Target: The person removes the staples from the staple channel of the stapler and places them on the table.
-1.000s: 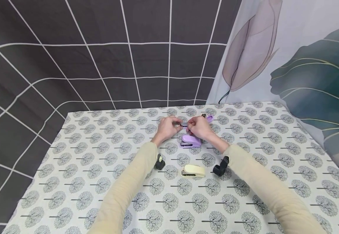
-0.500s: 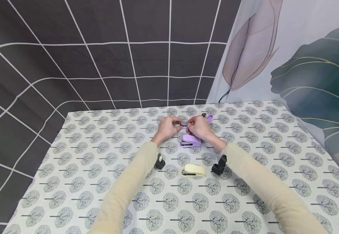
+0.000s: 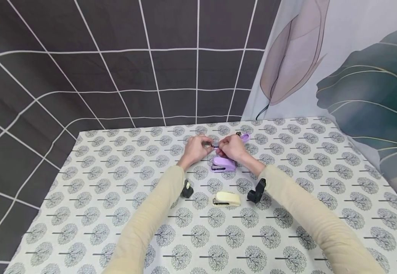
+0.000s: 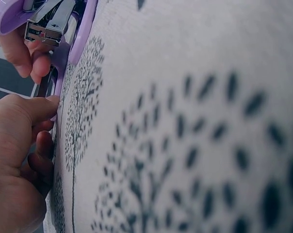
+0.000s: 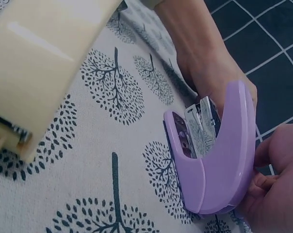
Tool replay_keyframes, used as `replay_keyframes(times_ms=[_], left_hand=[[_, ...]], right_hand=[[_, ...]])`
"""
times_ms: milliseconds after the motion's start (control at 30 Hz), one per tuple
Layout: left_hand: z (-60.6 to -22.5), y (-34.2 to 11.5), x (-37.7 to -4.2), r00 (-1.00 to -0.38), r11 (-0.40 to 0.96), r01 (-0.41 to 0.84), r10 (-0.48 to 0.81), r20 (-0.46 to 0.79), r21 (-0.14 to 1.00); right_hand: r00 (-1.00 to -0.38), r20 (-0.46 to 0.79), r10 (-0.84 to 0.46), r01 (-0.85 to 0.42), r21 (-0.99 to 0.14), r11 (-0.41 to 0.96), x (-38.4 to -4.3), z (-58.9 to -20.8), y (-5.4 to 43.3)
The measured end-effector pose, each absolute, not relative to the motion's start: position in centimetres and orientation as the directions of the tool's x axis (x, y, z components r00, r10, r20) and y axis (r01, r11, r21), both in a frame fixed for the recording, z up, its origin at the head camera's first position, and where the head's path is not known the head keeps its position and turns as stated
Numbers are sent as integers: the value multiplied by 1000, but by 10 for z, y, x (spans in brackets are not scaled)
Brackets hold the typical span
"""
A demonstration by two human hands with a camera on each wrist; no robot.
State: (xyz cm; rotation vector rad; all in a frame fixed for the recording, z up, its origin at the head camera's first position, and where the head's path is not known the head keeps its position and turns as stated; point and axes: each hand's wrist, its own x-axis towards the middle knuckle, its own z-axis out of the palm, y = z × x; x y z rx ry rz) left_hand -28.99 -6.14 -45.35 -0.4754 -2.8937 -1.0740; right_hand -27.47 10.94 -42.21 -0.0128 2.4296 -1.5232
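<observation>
The left hand (image 3: 196,149) pinches one end of a thin dark and purple piece (image 3: 215,145), low over the tree-print cloth (image 3: 92,207) on the worktop. The right hand (image 3: 233,147) is at the other end with its fingers bent; I cannot tell what they pinch. A purple stapler (image 3: 223,164) sits just below both hands, and a cream stapler (image 3: 226,199) sits nearer the person. A purple part (image 3: 245,138) peeks out behind the right hand.

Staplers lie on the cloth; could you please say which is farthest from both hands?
The cream stapler, lowest in the head view; the purple stapler lies much nearer.
</observation>
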Motion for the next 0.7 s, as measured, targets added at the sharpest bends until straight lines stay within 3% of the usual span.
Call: replay_keyframes(times_ms=[200, 700], left_hand=[[-454, -61, -290, -949, 709, 304, 285, 136, 636], [-453, -59, -289, -953, 716, 284, 281, 110, 638]], right_hand=[[-960, -241, -140, 166, -898, 407, -274, -423, 108], [-993, -104, -54, 59, -842, 537, -268, -423, 101]])
